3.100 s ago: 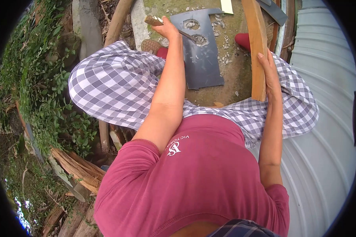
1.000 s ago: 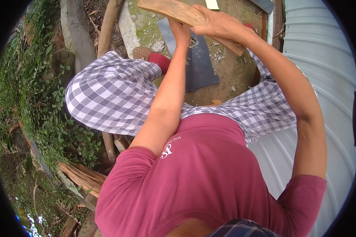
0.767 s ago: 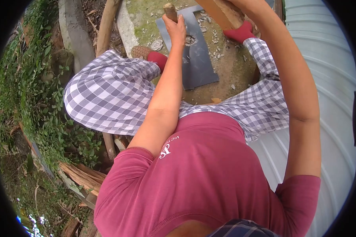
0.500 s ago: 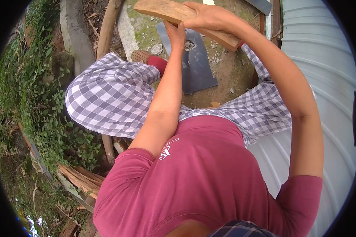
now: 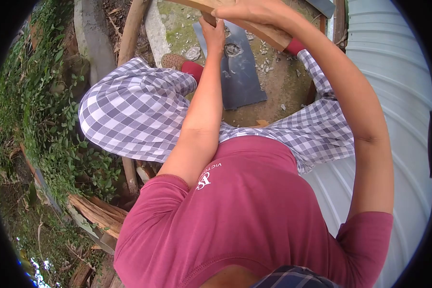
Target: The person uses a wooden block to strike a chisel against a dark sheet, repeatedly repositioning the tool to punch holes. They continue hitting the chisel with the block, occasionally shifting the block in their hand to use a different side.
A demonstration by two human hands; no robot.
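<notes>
Head camera looks down at the left hand [image 5: 214, 33], wrapped tight round a wooden handle [image 5: 208, 18]. Just above it, the right hand [image 5: 254, 10] grips a wood plank [image 5: 269, 33] held slanting across. Under both lies a dark flat sheet [image 5: 240, 72] with a broken hole, on bare dirt ground [image 5: 283, 86] dotted with little chips. Green plants [image 5: 38, 110] grow along one side; a ribbed white tank [image 5: 398, 96] curves along the other.

Maroon T-shirt [image 5: 254, 206], checked trousers [image 5: 129, 115], red socks [image 5: 193, 70]
</notes>
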